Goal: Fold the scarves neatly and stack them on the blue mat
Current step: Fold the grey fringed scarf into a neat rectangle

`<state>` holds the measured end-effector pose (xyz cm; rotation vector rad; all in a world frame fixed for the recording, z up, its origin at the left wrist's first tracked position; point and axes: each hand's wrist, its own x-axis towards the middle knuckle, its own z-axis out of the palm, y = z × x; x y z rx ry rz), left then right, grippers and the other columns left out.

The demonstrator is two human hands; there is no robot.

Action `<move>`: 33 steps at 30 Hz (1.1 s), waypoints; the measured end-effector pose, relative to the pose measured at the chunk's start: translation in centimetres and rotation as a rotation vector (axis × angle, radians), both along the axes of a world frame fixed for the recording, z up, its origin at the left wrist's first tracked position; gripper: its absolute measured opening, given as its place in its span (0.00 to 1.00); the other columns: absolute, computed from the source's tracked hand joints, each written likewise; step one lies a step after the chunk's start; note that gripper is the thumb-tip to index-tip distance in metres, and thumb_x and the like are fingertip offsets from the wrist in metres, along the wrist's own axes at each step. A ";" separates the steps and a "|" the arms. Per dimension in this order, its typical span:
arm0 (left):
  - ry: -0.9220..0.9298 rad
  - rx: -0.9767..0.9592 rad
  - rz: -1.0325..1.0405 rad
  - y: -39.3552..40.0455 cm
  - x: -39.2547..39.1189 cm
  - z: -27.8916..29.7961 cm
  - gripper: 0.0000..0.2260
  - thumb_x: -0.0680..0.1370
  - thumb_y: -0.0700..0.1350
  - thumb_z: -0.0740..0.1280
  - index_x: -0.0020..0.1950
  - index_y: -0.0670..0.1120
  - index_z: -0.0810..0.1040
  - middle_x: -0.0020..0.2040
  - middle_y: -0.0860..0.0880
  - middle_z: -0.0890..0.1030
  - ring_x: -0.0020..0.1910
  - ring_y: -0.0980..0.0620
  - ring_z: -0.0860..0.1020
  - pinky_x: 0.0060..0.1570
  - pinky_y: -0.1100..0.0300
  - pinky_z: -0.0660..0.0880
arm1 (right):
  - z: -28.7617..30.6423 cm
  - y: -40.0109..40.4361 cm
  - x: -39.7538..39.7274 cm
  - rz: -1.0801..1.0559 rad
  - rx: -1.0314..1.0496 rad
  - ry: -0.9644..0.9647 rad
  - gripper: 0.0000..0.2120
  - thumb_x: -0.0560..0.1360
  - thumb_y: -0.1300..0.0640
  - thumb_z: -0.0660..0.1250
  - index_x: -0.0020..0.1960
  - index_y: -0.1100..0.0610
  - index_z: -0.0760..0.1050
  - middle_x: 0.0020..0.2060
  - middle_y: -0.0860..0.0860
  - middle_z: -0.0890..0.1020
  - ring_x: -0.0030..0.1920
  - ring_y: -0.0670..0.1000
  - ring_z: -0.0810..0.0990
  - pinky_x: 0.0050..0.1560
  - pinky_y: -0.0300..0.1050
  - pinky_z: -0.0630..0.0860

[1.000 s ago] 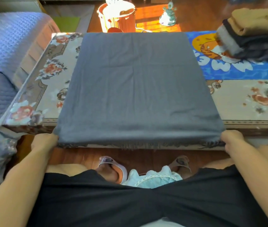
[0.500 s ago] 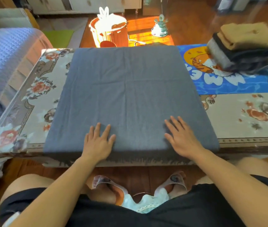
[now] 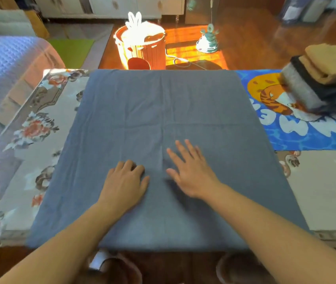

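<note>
The grey scarf (image 3: 163,124) lies spread flat across the floral-covered table (image 3: 46,152), its near edge hanging just over the table's near side. My left hand (image 3: 125,185) rests on it with fingers curled under, close beside my right hand (image 3: 189,173), which presses flat with fingers spread. At the far right, folded scarves (image 3: 325,78) are stacked on the blue mat (image 3: 298,136).
</note>
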<state>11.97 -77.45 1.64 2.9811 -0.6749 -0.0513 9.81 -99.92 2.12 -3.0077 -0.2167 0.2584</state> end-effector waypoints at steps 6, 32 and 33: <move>0.058 -0.029 -0.027 -7.6 16.8 -2.8 0.31 0.79 0.66 0.49 0.78 0.54 0.67 0.79 0.42 0.64 0.78 0.38 0.61 0.75 0.43 0.60 | -3.6 -10.0 13.4 -0.308 -0.032 0.020 0.32 0.81 0.36 0.42 0.82 0.47 0.48 0.82 0.53 0.46 0.81 0.57 0.44 0.78 0.57 0.42; 0.098 0.109 0.086 -13.9 24.0 -3.4 0.30 0.82 0.64 0.45 0.83 0.55 0.55 0.83 0.44 0.56 0.82 0.42 0.49 0.79 0.40 0.48 | 0.6 -27.4 30.1 -1.234 0.473 0.113 0.23 0.75 0.52 0.71 0.67 0.62 0.75 0.64 0.59 0.79 0.63 0.62 0.78 0.60 0.51 0.77; 0.097 0.108 0.083 -13.8 24.0 -3.4 0.30 0.82 0.64 0.44 0.83 0.55 0.54 0.83 0.45 0.55 0.82 0.42 0.49 0.79 0.40 0.48 | 0.6 -27.6 30.5 -1.263 0.460 0.111 0.24 0.75 0.52 0.72 0.68 0.61 0.74 0.65 0.58 0.79 0.63 0.62 0.78 0.60 0.51 0.77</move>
